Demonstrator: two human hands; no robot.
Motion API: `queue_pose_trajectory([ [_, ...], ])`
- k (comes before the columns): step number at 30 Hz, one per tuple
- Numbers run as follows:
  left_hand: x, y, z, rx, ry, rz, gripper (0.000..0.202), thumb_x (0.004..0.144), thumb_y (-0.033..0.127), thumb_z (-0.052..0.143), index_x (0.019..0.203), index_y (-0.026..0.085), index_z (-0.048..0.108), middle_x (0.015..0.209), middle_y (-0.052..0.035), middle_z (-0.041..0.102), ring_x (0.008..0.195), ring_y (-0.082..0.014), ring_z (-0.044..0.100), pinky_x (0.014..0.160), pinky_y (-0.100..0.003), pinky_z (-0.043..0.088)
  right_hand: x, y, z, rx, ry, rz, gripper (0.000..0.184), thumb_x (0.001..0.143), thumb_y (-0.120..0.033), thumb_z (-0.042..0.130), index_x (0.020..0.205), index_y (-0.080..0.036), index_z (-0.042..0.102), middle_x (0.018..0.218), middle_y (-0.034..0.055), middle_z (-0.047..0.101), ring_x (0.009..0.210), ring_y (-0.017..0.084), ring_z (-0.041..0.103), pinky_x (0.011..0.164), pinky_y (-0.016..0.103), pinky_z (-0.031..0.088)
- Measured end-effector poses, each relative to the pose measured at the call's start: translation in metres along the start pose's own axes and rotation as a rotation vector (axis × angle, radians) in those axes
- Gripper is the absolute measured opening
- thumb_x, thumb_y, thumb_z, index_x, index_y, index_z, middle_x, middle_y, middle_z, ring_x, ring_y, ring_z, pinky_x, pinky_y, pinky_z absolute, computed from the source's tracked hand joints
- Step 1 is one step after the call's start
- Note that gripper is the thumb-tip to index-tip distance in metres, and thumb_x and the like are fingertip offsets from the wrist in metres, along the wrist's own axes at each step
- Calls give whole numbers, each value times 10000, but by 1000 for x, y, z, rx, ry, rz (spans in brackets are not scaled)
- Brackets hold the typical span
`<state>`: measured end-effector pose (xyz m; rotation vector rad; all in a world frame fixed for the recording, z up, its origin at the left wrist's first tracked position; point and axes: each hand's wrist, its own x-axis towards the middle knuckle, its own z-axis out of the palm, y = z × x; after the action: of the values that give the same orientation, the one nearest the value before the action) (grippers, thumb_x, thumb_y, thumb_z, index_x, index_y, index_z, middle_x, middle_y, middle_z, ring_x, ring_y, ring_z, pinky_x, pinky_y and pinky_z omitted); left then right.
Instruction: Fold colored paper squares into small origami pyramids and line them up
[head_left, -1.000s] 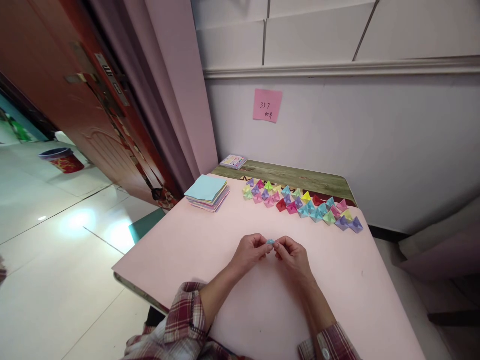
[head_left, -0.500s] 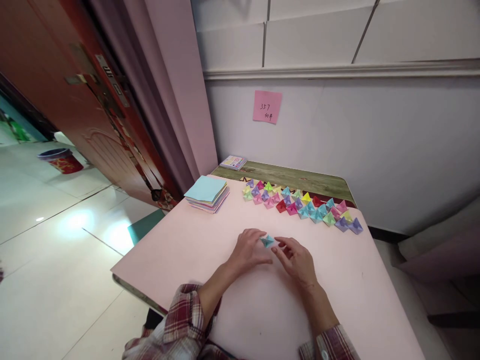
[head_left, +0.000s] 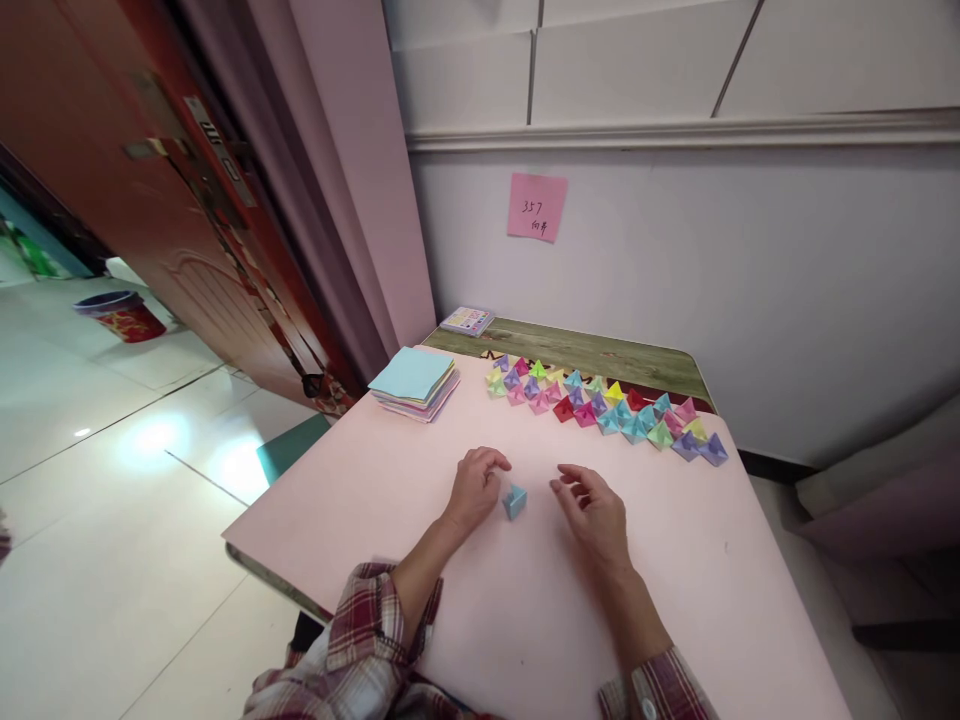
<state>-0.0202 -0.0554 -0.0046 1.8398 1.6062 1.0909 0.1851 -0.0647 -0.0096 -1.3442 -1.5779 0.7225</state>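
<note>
A small light blue folded paper piece point(head_left: 514, 500) stands on the pink tabletop point(head_left: 390, 490) between my hands. My left hand point(head_left: 475, 487) rests just to its left, fingers loosely curled, holding nothing. My right hand point(head_left: 592, 507) lies a short way to its right, fingers apart and empty. Beyond them, several folded paper pieces in many colours point(head_left: 604, 407) lie in rows near the table's far edge. A stack of coloured square paper sheets point(head_left: 415, 384), light blue on top, sits at the far left.
A small printed paper pack point(head_left: 466, 321) lies on the wooden strip point(head_left: 600, 354) behind the pink top. A pink sticky note point(head_left: 536, 207) is on the wall. A red-brown door point(head_left: 142, 190) and a curtain point(head_left: 337, 170) stand at left.
Both hands held the blue piece together a second ago. They have let it go and moved apart, and the piece now stands on the table between them.
</note>
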Motion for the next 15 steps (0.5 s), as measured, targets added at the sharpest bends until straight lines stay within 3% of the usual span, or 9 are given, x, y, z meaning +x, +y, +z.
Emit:
queue_pose_trajectory([
  [2, -1, -1, 3, 15, 9, 15, 328, 664, 35, 421, 824, 211, 647, 933, -42, 654, 960, -217, 555, 906, -377, 417, -6, -11, 9, -27, -91, -155, 404, 800, -433, 662, 1158, -250, 627, 1068, 84, 651, 838, 215, 629, 696, 317, 519],
  [4, -2, 1, 6, 19, 7, 39, 327, 673, 42, 431, 839, 218, 652, 950, -37, 657, 974, -215, 557, 917, -374, 415, -13, -20, 20, -85, -151, -281, 494, 766, -400, 700, 1230, -270, 590, 1213, 99, 591, 1071, 265, 572, 869, 380, 499],
  [8, -2, 3, 7, 4, -12, 77, 362, 668, 18, 412, 843, 219, 657, 967, -37, 661, 998, -207, 560, 934, -370, 409, -15, -17, 25, -165, -181, -391, 246, 767, -219, 631, 999, -281, 685, 1290, 80, 546, 1188, 282, 501, 985, 437, 420],
  [12, -2, 1, 6, -25, 20, 70, 303, 722, 34, 428, 835, 211, 646, 928, -40, 664, 953, -202, 566, 911, -370, 426, -1, 4, 4, -154, -95, -277, 238, 716, -132, 515, 856, -236, 678, 1245, 73, 566, 1176, 272, 509, 995, 445, 395],
  [15, -3, 2, 8, -44, 4, 78, 281, 736, 39, 439, 837, 209, 638, 899, -35, 655, 911, -195, 563, 867, -354, 443, 7, 21, -14, -132, 17, -77, 294, 698, -118, 423, 792, -228, 678, 1224, 61, 575, 1160, 246, 526, 945, 396, 425],
])
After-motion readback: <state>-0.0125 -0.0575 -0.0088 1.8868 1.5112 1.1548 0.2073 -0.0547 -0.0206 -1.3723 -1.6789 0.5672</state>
